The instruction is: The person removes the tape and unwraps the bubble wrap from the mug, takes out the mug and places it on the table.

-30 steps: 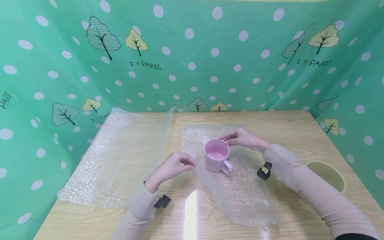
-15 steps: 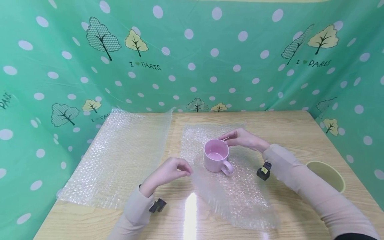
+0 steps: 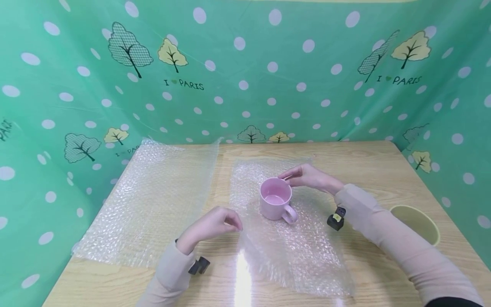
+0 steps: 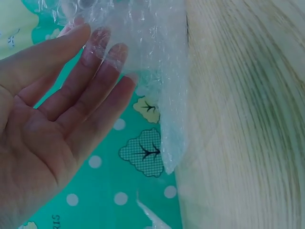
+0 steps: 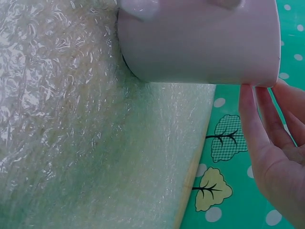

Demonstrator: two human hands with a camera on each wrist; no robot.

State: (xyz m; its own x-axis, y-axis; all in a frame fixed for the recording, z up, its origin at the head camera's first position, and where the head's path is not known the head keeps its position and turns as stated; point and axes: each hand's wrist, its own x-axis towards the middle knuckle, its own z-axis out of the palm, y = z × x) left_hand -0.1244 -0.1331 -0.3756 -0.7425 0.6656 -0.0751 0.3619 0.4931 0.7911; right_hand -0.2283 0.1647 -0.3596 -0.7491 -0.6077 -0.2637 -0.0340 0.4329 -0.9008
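Observation:
A pink mug [image 3: 274, 204] stands upright on a sheet of bubble wrap [image 3: 307, 251], its handle turned toward the near right. My left hand [image 3: 219, 224] pinches the sheet's left edge between thumb and fingertips; in the left wrist view, clear film [image 4: 152, 52] partly covers those fingertips. Behind the mug and to its right, my right hand [image 3: 308, 177] touches the outside of the rim with its fingertips. The right wrist view shows these fingers [image 5: 255, 119] fairly straight against the mug's wall [image 5: 200, 52], none of them around the handle.
A second bubble wrap sheet [image 3: 149, 204] lies flat on the left of the wooden table [image 3: 353, 157]. To the right, a yellow-rimmed container [image 3: 422, 215] stands partly behind my right forearm. A green dotted curtain [image 3: 245, 68] hangs around the far side.
My left hand has moved left and toward me, drawing the bubble wrap's edge with it, so the sheet lies more spread out. The mug and right hand have stayed nearly still.

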